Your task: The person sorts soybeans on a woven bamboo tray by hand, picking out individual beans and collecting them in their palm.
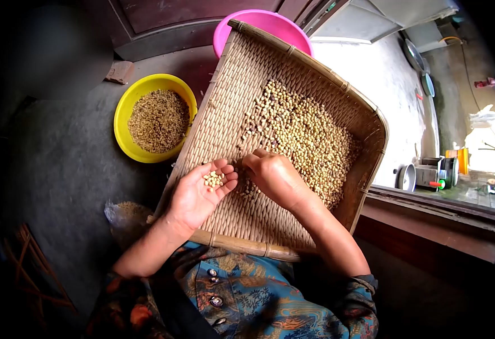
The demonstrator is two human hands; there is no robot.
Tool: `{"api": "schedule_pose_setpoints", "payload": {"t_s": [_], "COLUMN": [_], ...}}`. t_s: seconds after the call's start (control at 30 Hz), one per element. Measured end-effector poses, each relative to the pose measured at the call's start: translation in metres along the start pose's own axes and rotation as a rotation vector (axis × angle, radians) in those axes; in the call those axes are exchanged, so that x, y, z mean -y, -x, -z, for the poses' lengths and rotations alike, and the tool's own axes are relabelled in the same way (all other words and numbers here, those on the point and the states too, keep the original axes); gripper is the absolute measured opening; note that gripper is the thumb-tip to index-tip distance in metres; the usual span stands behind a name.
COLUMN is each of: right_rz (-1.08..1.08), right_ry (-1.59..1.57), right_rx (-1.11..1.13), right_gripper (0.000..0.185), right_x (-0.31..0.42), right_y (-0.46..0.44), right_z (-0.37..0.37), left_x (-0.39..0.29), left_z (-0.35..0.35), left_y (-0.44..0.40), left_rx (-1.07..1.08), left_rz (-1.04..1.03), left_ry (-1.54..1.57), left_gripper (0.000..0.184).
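A woven bamboo winnowing basket (216,121) rests tilted across my lap. Pale yellow beans (315,138), with some dark ones among them, are spread over its middle and right side. My left hand (196,192) is palm up above the basket's left part, fingers cupped around a small heap of beans (213,179). Just to its right, my right hand (276,176) reaches down to the near-left edge of the spread beans. Its fingers are bent and pinched together, and their tips are mostly hidden behind the hand.
A yellow basin (120,124) of small brownish beans or grains stands left on the floor. A pink basin (301,34) sits behind the basket. At lower left lies a clear plastic bag (124,217). A door sill (428,217) runs along the right, with pans and a machine beyond.
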State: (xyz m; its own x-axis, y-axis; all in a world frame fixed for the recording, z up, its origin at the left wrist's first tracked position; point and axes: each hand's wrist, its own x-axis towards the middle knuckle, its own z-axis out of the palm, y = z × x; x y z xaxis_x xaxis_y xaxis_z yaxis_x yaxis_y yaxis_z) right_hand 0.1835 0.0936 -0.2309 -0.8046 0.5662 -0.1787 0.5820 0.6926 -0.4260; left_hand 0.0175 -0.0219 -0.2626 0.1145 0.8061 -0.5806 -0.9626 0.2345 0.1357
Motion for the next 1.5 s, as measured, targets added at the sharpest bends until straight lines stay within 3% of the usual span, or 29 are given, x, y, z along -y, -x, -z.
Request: {"api": "schedule_pose_setpoints", "payload": {"t_s": [0.13,0.23,0.37,0.4,0.5,0.93,0.97,1.17,1.3,1.4,1.5], "right_rz": [0.009,-0.039,-0.143,-0.222,-0.127,-0.104,-0.048,-0.116,-0.231,-0.109,-0.096], "right_ry": [0.055,-0.144,-0.819,-0.837,-0.46,0.197,0.194,0.084,-0.314,-0.706,-0.298], "right_rx": [-0.013,-0.007,0.073,0.071,-0.146,0.069,-0.012,-0.017,0.001,-0.086,-0.116], "right_gripper": [0.008,0.011,0.016,0.013,0.014,0.011,0.009,0.011,0.02,0.019,0.019], "right_x": [0.001,-0.003,0.02,0.024,0.007,-0.008,-0.008,-0.007,0.002,0.014,0.004], "right_y": [-0.001,0.0,0.005,0.006,0.01,0.041,0.042,0.04,0.038,0.041,0.035], "right_z": [-0.005,0.007,0.048,0.057,0.056,-0.009,-0.013,-0.012,0.021,0.035,0.029], "left_x": [-0.002,-0.002,-0.001,-0.001,-0.003,-0.003,-0.002,0.0,0.002,0.005,0.004], "left_z": [0.002,0.002,0.003,0.002,-0.005,0.003,0.002,0.002,0.001,-0.003,-0.001], "left_y": [0.002,0.001,0.0,0.0,0.003,0.0,0.001,0.002,0.003,0.003,0.002], "left_rx": [-0.025,-0.012,0.061,0.088,0.03,0.062,0.058,0.058,0.042,0.065,0.096], "left_rz": [-0.026,-0.031,-0.042,-0.041,-0.045,-0.034,-0.035,0.01,0.052,0.065,0.09], "left_ry": [0.005,-0.003,0.009,0.012,0.025,0.032,0.027,-0.023,-0.067,-0.076,-0.05], "left_gripper": [0.025,0.025,0.024,0.024,0.023,0.023,0.023,0.024,0.025,0.027,0.027]}}
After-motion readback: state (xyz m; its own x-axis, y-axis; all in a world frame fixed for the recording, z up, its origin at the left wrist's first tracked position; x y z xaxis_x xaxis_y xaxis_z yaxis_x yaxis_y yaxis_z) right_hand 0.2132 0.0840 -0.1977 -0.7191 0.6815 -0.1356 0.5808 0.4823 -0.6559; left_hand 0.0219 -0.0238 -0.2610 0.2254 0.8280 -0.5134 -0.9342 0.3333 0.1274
